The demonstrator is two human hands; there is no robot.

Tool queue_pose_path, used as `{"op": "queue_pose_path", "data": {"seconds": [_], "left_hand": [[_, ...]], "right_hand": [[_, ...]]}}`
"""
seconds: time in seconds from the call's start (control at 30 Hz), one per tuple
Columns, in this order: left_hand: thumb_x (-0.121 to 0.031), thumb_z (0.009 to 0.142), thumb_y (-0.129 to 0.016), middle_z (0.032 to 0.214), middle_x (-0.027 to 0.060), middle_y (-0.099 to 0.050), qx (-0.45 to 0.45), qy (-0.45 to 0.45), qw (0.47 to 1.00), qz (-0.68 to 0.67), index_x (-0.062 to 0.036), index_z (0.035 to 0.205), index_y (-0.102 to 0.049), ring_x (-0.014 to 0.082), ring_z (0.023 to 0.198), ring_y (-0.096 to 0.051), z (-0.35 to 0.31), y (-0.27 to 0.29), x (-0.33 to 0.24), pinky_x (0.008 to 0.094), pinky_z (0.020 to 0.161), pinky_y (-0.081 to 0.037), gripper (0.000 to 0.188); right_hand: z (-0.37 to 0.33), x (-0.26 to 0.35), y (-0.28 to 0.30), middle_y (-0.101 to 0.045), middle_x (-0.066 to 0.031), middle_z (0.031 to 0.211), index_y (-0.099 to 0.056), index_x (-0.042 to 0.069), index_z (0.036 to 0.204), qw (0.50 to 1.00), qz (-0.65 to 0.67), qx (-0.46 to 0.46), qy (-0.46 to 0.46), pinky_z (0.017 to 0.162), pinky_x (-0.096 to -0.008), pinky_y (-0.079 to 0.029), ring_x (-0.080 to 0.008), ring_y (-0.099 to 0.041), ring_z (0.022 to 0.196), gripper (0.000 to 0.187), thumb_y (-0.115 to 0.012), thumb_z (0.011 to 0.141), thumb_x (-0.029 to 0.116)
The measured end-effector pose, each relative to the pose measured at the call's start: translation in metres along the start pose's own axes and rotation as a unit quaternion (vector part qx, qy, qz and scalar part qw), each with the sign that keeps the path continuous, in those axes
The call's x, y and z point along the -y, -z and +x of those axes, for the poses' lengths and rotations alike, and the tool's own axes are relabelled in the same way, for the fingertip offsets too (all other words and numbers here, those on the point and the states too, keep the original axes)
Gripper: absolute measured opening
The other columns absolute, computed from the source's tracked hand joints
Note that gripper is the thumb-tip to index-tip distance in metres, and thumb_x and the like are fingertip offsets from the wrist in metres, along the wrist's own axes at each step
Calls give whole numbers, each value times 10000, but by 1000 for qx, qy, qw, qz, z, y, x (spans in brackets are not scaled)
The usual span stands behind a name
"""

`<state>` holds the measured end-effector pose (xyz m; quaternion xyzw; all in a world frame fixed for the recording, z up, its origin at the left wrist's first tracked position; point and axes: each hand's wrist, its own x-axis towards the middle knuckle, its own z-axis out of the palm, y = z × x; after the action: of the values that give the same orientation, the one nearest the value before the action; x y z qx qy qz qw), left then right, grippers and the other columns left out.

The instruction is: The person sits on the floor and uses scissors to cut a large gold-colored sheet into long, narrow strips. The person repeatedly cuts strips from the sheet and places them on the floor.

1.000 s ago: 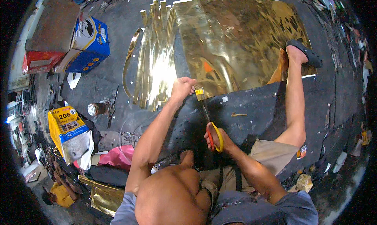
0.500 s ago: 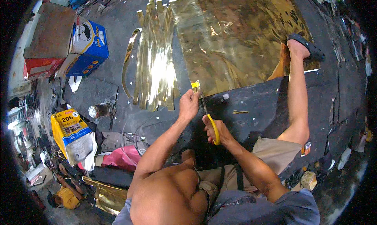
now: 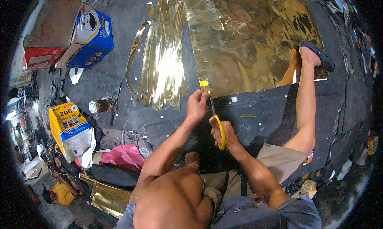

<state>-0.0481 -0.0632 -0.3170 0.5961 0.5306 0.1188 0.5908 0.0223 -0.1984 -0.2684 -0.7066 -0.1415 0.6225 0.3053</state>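
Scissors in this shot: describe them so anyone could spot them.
Start at the big gold foil sheet on the dark floor, then drop to its near left corner. The scissors sit there in the right hand; only they have yellow handles.

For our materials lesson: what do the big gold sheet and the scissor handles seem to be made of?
Gold sheet: probably thin metallic foil or film, mirror-glossy; it wrinkles and reflects glare. Scissor handles: likely smooth yellow plastic, judging by their uniform colour.

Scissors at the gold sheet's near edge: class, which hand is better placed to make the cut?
Right hand: it grips the yellow-handled scissors, blades at the gold sheet. The left hand pinches the sheet's edge.
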Motion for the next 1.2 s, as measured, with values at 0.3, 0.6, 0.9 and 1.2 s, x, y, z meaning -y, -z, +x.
{"op": "queue_pose_path", "data": {"seconds": [0.3,0.6,0.9,1.2], "left_hand": [[-197,932,-537,758,35,-600,56,29,998,7,17,873,-593,93,718,-481,-3,16,-29,295,650,-421,229],[-174,943,-531,774,36,-610,86,5,992,-95,35,880,-593,62,777,-518,-13,28,-50,265,689,-434,228],[-175,927,-510,864,27,-610,90,-12,995,-52,56,1008,-602,98,820,-506,-31,48,-76,276,764,-428,261],[-170,937,-531,776,-26,-550,98,-34,993,-55,11,952,-596,63,730,-457,-58,58,-105,238,652,-408,194]], "right_hand": [[20,35,10,-433,-40,454,-492,20,590,999,0,-4,32,353,-289,-409,-153,-500,370,840,-389,735,841],[121,69,19,-501,-108,495,-551,-9,641,954,-95,-110,262,435,-361,-436,-230,-551,445,654,-398,871,584],[181,175,38,-581,-233,639,-615,-60,878,966,-168,-93,172,666,-477,-439,-318,-586,649,895,-231,840,748],[286,278,63,-637,-268,836,-645,-106,983,960,-158,-159,171,801,-500,-454,-336,-629,920,1111,-164,755,870]]}}
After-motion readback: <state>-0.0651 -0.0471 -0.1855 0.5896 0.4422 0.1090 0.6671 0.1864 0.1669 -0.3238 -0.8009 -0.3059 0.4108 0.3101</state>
